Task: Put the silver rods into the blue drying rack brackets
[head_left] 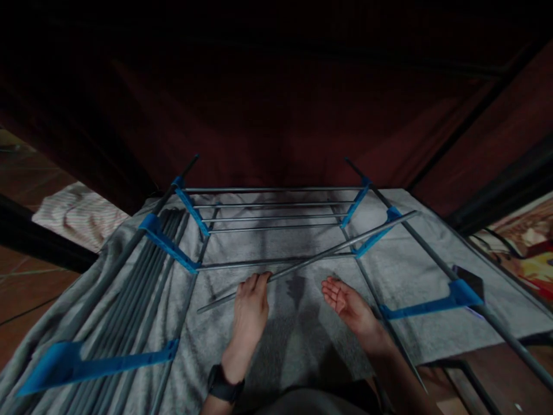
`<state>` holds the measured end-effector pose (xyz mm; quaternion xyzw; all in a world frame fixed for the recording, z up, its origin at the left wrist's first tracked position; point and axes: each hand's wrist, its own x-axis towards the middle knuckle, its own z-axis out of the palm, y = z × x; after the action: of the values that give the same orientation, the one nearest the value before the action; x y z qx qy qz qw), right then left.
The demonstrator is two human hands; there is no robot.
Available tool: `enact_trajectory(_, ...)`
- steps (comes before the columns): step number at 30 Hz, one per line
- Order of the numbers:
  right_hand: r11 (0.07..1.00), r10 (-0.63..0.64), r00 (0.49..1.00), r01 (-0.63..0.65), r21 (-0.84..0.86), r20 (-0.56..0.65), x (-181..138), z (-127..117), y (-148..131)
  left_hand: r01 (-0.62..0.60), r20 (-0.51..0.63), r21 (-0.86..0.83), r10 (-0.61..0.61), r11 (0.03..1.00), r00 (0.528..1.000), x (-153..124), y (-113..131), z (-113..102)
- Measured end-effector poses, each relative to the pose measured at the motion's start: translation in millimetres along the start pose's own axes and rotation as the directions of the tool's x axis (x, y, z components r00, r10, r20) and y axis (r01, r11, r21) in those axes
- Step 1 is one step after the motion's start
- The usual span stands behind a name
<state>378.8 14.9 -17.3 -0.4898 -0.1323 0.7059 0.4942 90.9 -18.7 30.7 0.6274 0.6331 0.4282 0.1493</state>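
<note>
My left hand (253,302), with a dark watch on its wrist, is wrapped round a grey metal tube (319,255). The tube slants from lower left up to the right, its far end near a blue plastic bracket (375,235) on the right side of a partly assembled rack. My right hand (345,302) is held palm up beside the tube, fingers loosely curled and apart, touching nothing. The rack has grey uprights on both sides, joined at the back by several crossbars (276,218). Another crossbar (237,264) runs behind the held tube.
Several loose grey tubes (133,288) lie in a row on the left of the grey blanket (294,340). Blue brackets stand at front left (99,363) and front right (432,302). A dark phone-like object (470,282) lies at right. A dark reddish panel (276,127) rises behind.
</note>
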Motion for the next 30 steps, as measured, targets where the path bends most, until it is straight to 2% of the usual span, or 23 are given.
enact_trajectory(3, 0.999, -0.033, 0.999, 0.033, -0.01, -0.006, 1.0, -3.2, 3.3, -0.079, 0.066, 0.213, 0.066, 0.974, 0.996, -10.7, -21.6, -2.4)
enact_trajectory(6, 0.996, -0.083, 0.996, 0.083, -0.014, -0.014, 2.2, -7.8, 6.7, -0.107, 0.124, 0.372, 0.065, 0.922, 0.99, -17.7, -36.1, -5.1)
enact_trajectory(13, 0.983, -0.177, 0.981, 0.18, 0.036, -0.078, 8.4, -17.9, 4.9, -0.226, 0.305, 0.548, 0.059, 0.805, 0.95, -23.2, -56.1, -4.3)
enact_trajectory(18, 0.97, -0.207, 0.965, 0.224, 0.094, -0.163, 22.1, -27.7, 3.1, -0.275, 0.368, 0.547, 0.068, 0.791, 0.927, -24.4, -68.0, 4.1)
enact_trajectory(23, 0.967, -0.221, 0.939, 0.246, 0.065, -0.264, 32.7, -38.4, -1.2, -0.284, 0.338, 0.483, 0.122, 0.829, 0.933, -25.7, -92.0, 7.3)
enact_trajectory(27, 0.965, -0.224, 0.928, 0.254, 0.068, -0.297, 35.1, -43.4, -1.9, -0.29, 0.291, 0.445, 0.17, 0.847, 0.942, -21.8, -111.8, 0.4)
enact_trajectory(30, 0.962, -0.226, 0.923, 0.261, 0.078, -0.312, 34.3, -45.5, 0.5, -0.31, 0.298, 0.45, 0.187, 0.837, 0.936, -16.9, -118.0, -10.1)
